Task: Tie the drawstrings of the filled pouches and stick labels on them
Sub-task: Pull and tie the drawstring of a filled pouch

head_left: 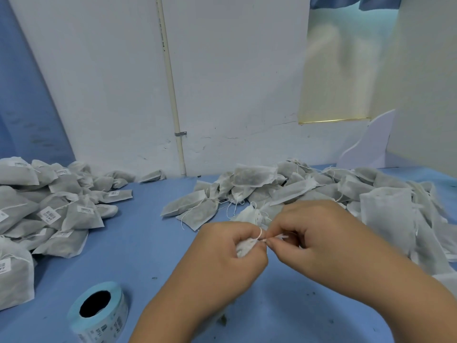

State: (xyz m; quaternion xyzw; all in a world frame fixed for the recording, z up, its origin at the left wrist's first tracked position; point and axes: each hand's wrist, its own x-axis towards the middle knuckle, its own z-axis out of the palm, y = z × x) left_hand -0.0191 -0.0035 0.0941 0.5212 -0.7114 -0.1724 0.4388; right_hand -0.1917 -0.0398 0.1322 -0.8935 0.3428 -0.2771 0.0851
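Left hand grips pouch; right hand pinches drawstring.

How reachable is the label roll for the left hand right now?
Probably yes, once freed: only bare table separates the left hand from the label roll, but it is gripping a pouch whose drawstring the right hand pinches.

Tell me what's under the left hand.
A white pouch, its drawstring looped round a finger. The left hand covers most of the pouch; its filling cannot be seen.
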